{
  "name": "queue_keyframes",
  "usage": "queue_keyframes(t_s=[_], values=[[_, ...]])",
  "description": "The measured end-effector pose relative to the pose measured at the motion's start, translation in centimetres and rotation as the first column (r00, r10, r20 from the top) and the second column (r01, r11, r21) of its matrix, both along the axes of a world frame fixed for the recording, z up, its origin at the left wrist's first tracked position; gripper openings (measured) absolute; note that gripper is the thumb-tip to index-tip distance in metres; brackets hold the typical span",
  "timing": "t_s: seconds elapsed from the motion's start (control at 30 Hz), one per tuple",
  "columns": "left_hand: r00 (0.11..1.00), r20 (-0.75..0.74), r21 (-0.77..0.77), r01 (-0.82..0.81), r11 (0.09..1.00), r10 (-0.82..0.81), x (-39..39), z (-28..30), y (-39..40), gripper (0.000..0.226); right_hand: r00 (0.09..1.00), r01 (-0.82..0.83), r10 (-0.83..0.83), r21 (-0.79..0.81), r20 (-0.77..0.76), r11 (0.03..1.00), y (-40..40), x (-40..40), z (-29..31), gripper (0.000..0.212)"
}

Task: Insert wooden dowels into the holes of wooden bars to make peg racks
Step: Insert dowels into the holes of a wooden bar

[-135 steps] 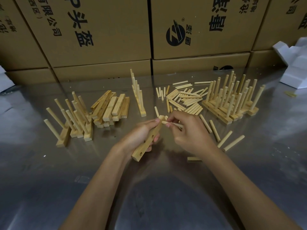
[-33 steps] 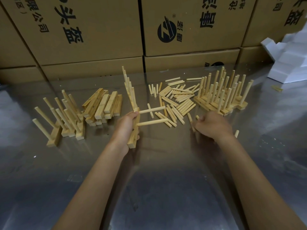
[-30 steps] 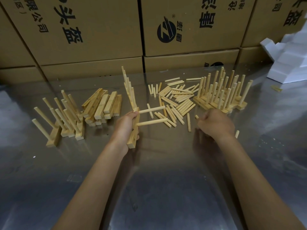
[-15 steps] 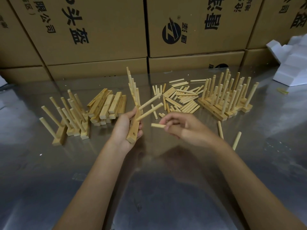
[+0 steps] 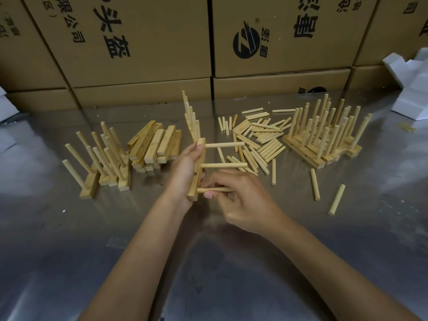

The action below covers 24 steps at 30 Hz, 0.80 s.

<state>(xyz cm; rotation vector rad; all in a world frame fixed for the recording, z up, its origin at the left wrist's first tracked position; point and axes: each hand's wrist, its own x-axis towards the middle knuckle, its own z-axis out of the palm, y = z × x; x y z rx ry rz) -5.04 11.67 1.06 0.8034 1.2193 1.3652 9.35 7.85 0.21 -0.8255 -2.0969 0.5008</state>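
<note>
My left hand (image 5: 184, 172) grips a wooden bar (image 5: 199, 169) held upright on end above the metal table (image 5: 208, 262). Two dowels stick out of the bar to the right, an upper dowel (image 5: 224, 145) and a middle dowel (image 5: 223, 165). My right hand (image 5: 240, 200) pinches a third dowel (image 5: 214, 189) whose left end meets the bar near its lower end. A loose pile of dowels (image 5: 259, 137) lies behind my right hand.
Finished peg racks stand at the left (image 5: 104, 163), at the right (image 5: 324, 135) and one at the centre back (image 5: 191, 117). A stack of plain bars (image 5: 155, 147) lies left of centre. Stray dowels (image 5: 336, 202) lie at the right. Cardboard boxes (image 5: 139, 42) wall the back; white foam (image 5: 412, 89) sits far right.
My right hand picked a dowel from the table, carried it left and brought its end to the bar's lower part. The bar was turned so its dowels point level to the right.
</note>
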Motion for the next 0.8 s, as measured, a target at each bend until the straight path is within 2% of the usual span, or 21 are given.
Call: queue_keyframes(t_s=[0.13, 0.33, 0.5, 0.6, 0.7, 0.77, 0.8], values=[[1.0, -0.007, 0.024, -0.005, 1.0, 0.005, 0.4, 0.1, 0.0, 0.033, 0.999, 0.037, -0.036, 0.017, -0.036, 0.999, 0.0, -0.1, -0.3, 0.005], [0.999, -0.012, 0.069, -0.033, 0.997, 0.034, 1.0, -0.3, -0.1, 0.032, 0.994, 0.015, -0.037, -0.208, -0.101, 0.978, 0.3, 0.1, -0.5, 0.003], [0.995, -0.076, 0.063, -0.061, 0.996, 0.066, 0.9, -0.3, -0.1, 0.031, 0.99, 0.013, -0.058, -0.318, -0.131, 0.948, 0.2, -0.1, -0.2, 0.002], [0.991, -0.11, 0.043, -0.078, 0.996, 0.082, 1.0, -0.6, -0.1, 0.03, 0.99, -0.093, 0.017, -0.564, -0.138, 0.82, 0.8, 1.4, 0.9, 0.011], [0.995, 0.039, 0.016, -0.09, 0.996, 0.09, 0.8, -0.8, -0.1, 0.031, 0.954, -0.281, 0.113, -0.701, -0.277, 0.656, 1.7, 3.9, 2.2, 0.021], [0.988, 0.119, -0.021, -0.098, 0.995, 0.1, 0.5, -0.8, 0.0, 0.032, 0.938, -0.308, 0.081, -0.701, -0.337, 0.643, 2.0, 4.3, 2.2, 0.024], [0.985, 0.135, -0.041, -0.101, 0.994, 0.105, 0.5, -0.8, -0.1, 0.031, 0.955, -0.249, 0.048, -0.703, -0.293, 0.666, 1.9, 3.8, 1.8, 0.026]])
